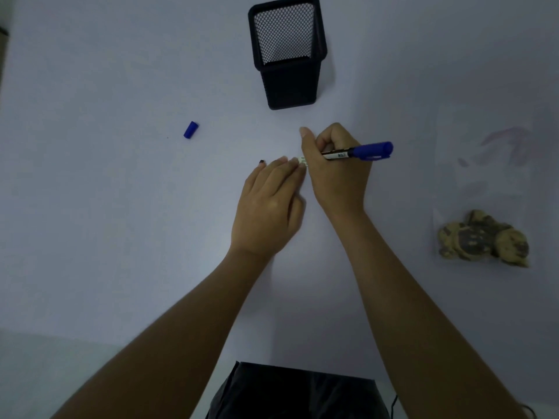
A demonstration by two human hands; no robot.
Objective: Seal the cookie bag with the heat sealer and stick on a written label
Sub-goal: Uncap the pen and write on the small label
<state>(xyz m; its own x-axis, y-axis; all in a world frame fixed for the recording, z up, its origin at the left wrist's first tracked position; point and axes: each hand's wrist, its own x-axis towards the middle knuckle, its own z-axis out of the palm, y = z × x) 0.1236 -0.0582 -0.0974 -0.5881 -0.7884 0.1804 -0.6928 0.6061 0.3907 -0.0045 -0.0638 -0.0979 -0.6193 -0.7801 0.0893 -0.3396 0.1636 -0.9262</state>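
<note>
My right hand (334, 167) grips a blue marker (360, 152), its blue end pointing right and its tip hidden under the hand. My left hand (269, 204) lies flat on the table, fingertips pressing a small white label (302, 160) that is mostly hidden between the two hands. The marker's blue cap (191, 130) lies loose on the table to the left. A clear bag of cookies (484, 237) rests at the right, its transparent upper part stretching away from me. No heat sealer is in view.
A black mesh pen holder (289, 55) stands upright behind my hands. The table (121, 207) is pale and plain. A dark object (296, 391) sits at the near edge below my arms.
</note>
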